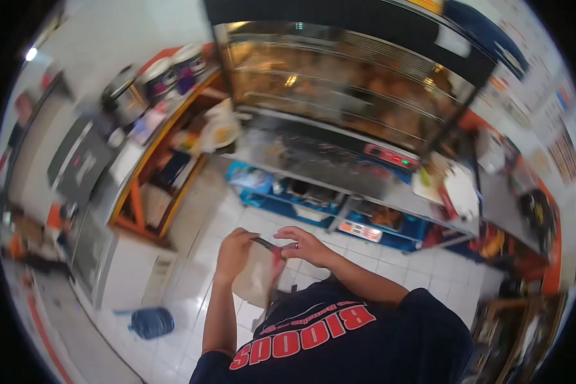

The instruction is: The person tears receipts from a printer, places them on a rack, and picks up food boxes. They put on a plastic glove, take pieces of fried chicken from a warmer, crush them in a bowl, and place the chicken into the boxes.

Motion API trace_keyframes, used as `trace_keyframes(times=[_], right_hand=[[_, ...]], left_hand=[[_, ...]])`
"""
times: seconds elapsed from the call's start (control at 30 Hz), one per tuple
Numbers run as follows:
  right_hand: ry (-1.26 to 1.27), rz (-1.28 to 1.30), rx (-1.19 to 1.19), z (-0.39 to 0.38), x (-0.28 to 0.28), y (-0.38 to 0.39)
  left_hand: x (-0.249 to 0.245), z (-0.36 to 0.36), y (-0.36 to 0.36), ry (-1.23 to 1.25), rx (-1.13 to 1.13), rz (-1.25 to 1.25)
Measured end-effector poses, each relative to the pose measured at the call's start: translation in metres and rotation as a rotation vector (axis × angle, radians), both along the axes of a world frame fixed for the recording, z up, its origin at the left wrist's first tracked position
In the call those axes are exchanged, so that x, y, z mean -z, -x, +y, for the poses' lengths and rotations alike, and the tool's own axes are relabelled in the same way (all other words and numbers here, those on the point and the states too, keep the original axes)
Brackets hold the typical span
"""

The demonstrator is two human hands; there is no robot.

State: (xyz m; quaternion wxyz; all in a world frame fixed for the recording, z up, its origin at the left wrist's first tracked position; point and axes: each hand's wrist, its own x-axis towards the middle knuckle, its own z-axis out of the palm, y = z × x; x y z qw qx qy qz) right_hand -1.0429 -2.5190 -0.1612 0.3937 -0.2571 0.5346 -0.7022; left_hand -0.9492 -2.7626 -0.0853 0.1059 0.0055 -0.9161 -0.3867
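Strip [264,242], dark — between left hand [235,252], pinching its end, and right hand [305,247] — grip unclear.

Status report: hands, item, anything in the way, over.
Left hand gripping beige item; right hand at its dark edge. Item's identity unclear. Blue jug on floor, off left, apart from both hands.

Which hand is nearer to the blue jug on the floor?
Left: in view, the left hand is up and right of the blue jug; the right hand is farther right.
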Motion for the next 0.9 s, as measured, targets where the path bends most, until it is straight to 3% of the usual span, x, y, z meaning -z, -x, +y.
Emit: trace_keyframes(times=[0.03,0.07,0.13,0.17,0.2,0.23,0.27,0.3,0.37,0.43,0.47,0.5,0.53,0.6,0.67,0.7,0.73,0.77,0.8,0.83,0.87,0.9], right_hand=[[-0.01,-0.103,0.186,0.033,0.005,0.014],[-0.013,-0.202,0.347,0.067,0.017,0.029],[-0.168,-0.023,0.754,0.162,0.046,0.066],[-0.024,-0.101,1.074,0.213,0.067,0.081],[-0.093,-0.028,1.282,0.266,0.061,0.096],[-0.145,-0.022,1.587,0.335,0.124,0.123],[-0.367,-0.013,1.69,0.408,0.142,0.139],[-0.646,0.181,1.962,0.475,0.172,0.152],[-0.822,0.053,2.214,0.53,0.122,0.164],[-0.992,-0.155,2.241,0.584,0.12,0.183],[-0.997,-0.139,2.19,0.598,0.129,0.197],[-0.701,-0.24,2.112,0.616,0.143,0.206],[-0.414,-0.334,2.01,0.638,0.155,0.22],[-0.458,-0.314,1.872,0.68,0.219,0.234],[-0.815,0.044,1.607,0.742,0.318,0.237],[-0.753,0.129,1.763,0.739,0.328,0.233],[-0.685,0.214,1.915,0.73,0.332,0.238],[-0.446,-0.055,1.981,0.69,0.269,0.219],[-0.191,-0.318,2.06,0.648,0.205,0.199],[-0.081,-0.146,2.149,0.616,0.184,0.181],[-0.036,-0.139,2.056,0.575,0.141,0.152],[-0.146,-0.163,2.003,0.537,0.108,0.127]], left_hand=[[0.006,0.019,0.029,0.002,0.061,-0.001],[0.027,0.039,0.058,-0.038,-0.037,-0.01],[0.065,0.061,0.111,-0.067,-0.132,-0.003],[0.094,0.069,0.141,-0.104,-0.243,-0.02],[0.121,0.076,0.172,-0.142,-0.355,-0.039],[0.137,0.086,0.2,-0.135,-0.345,-0.043],[0.151,0.099,0.234,-0.427,-0.384,-0.144],[0.162,0.118,0.265,-0.714,-0.426,-0.259],[0.195,0.146,0.315,-0.737,-0.443,-0.199],[0.177,0.19,0.337,-0.853,-0.422,-0.203],[0.182,0.199,0.347,-0.692,-0.429,-0.194],[0.192,0.212,0.35,-0.544,-0.436,-0.187],[0.194,0.23,0.346,-0.565,-0.48,-0.171],[0.186,0.27,0.324,-0.101,-0.475,0.212],[0.172,0.306,0.297,0.024,-0.4,0.184],[0.161,0.33,0.284,-0.212,-0.357,0.132],[0.146,0.352,0.269,-0.259,-0.233,0.153],[0.136,0.381,0.26,-0.185,-0.181,0.24],[0.121,0.406,0.25,-0.331,-0.061,0.162],[0.1,0.431,0.24,-0.235,0.083,0.22],[0.087,0.448,0.235,-0.277,0.323,0.212],[0.054,0.467,0.229,-0.278,0.518,0.183]])
